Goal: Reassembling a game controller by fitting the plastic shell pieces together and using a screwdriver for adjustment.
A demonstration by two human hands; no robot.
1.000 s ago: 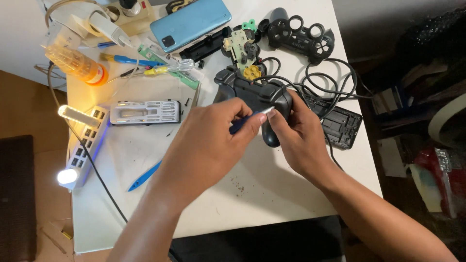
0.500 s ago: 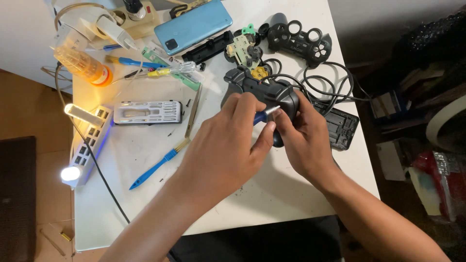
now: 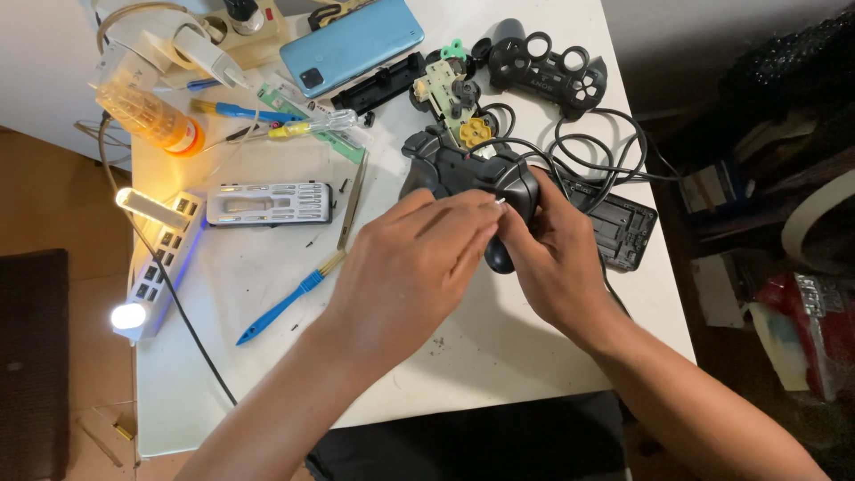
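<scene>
Both hands meet over the middle of the white table (image 3: pixel 267 356), just right of centre. The left hand (image 3: pixel 414 267) comes in from the near left with its fingers curled narrow, and something thin with a pale tip pokes out between them toward the right; it looks like a small tool, though most of it is hidden under the fingers. The right hand (image 3: pixel 557 267) comes from the near right and is closed around the near grip of a black game controller (image 3: pixel 472 169), thumb and fingers wrapped on its rounded end.

The controller lies directly beyond both hands, its long axis running left to right across the table, one grip pointing near toward the person. The pale tip sits touching or just short of the controller's right side, exactly where the two hands close in. The right hand is on the controller; the left is only beside it, over its near edge.

Its black cable (image 3: pixel 614 142) loops away to the far right. Farther off sit a second controller shell (image 3: pixel 548 76), a bare circuit board (image 3: pixel 450 93) and a blue phone (image 3: pixel 356 43). To the left lie a blue-handled brush (image 3: pixel 285 303), a grey bit case (image 3: pixel 267 203) and a lit lamp strip (image 3: pixel 147 267).
</scene>
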